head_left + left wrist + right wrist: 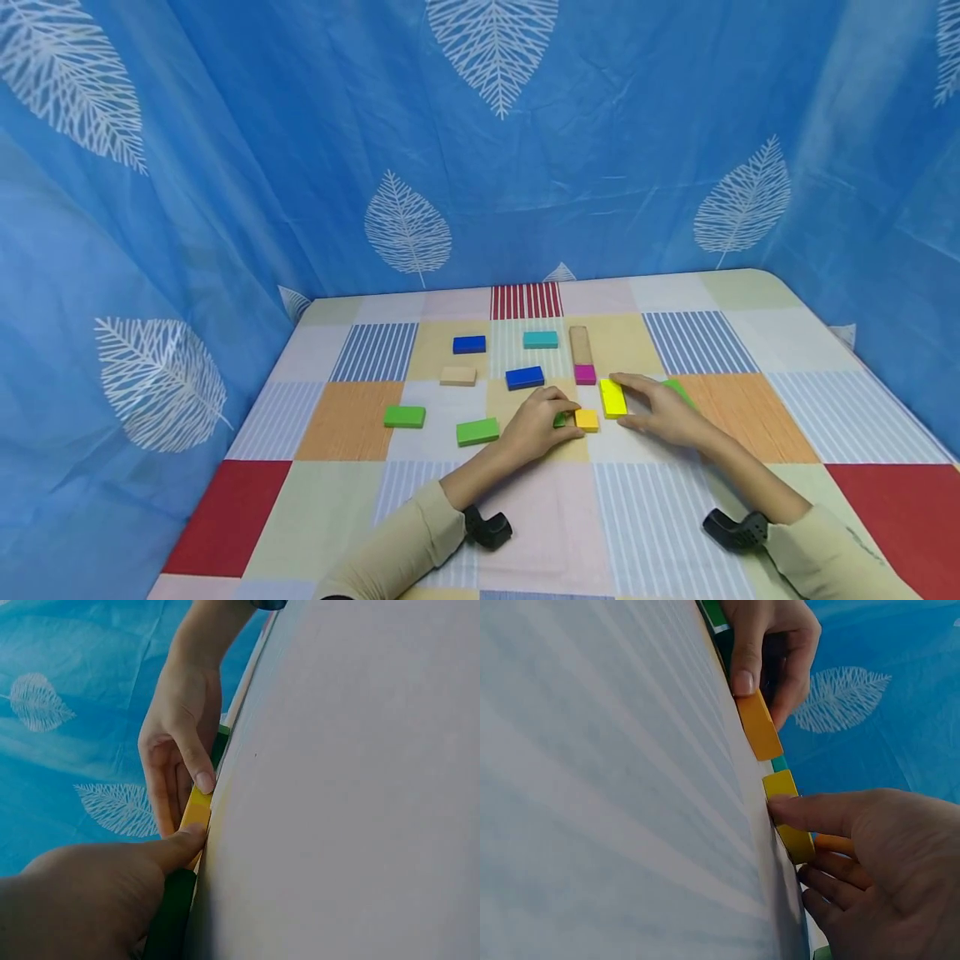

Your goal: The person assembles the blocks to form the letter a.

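Between the thumb and fingers of my left hand (536,425) I pinch a short orange block (587,420) at its left end, low over the cloth. My right hand (663,412) holds a yellow block (612,398) by its right side, thumb at the near end and fingers at the far end. In the right wrist view the orange block (760,727) and the yellow block (789,817) lie almost in line, with a small gap between them. Part of a green block (559,419) shows under my left hand, which hides the rest.
Beyond the hands lie a magenta block (585,375), a plain wooden block (580,344), a teal block (540,340) and blue blocks (525,377). Green blocks (477,432) and a beige block (458,376) are to the left. Another green block (681,393) is partly behind my right hand.
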Tool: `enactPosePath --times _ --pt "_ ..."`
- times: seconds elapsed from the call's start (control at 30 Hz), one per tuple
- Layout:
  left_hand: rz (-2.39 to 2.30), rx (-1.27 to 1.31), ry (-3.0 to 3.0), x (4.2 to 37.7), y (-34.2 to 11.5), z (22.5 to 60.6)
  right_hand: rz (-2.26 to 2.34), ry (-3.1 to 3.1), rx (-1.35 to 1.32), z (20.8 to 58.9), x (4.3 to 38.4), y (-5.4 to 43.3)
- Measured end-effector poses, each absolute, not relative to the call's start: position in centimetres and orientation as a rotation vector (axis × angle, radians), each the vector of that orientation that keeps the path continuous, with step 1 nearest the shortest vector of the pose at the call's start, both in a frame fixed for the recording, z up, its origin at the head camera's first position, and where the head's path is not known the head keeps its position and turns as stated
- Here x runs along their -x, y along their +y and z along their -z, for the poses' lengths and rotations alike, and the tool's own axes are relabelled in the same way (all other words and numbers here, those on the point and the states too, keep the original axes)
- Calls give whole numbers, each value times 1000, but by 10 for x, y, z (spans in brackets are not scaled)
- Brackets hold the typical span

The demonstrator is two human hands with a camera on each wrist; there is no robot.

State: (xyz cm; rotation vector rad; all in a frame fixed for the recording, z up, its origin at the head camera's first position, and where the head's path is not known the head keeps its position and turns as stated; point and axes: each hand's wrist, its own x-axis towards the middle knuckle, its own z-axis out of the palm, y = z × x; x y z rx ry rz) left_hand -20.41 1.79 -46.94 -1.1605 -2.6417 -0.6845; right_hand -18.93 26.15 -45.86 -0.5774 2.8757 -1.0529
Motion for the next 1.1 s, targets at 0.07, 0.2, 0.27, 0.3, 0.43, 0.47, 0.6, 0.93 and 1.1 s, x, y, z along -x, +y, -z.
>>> enactPosePath --times 0.07,0.2,0.27,0.3,0.43,0.47,0.6,0.93,1.1 --pt "699 1146 -2642 204 16 470 1055 2901 592 459 189 262" --pt "696 1107 -2653 202 7 470 1085 2935 634 458 185 259" --pt "697 1087 -2664 200 1 470 1109 2930 672 456 181 255" --pt "700 1079 -2670 199 -3 470 1118 2926 695 455 180 252" --pt "728 1045 -2695 198 -16 469 1155 2903 758 452 175 240" --pt "740 1030 -2702 199 -19 468 1163 2901 770 453 175 237" --pt "755 970 -2734 201 -30 466 1136 2904 774 456 176 229" --pt "672 1001 -2676 198 -22 453 1211 2942 794 454 183 229" --pt "674 1084 -2689 199 -4 447 1462 2950 736 446 208 231"
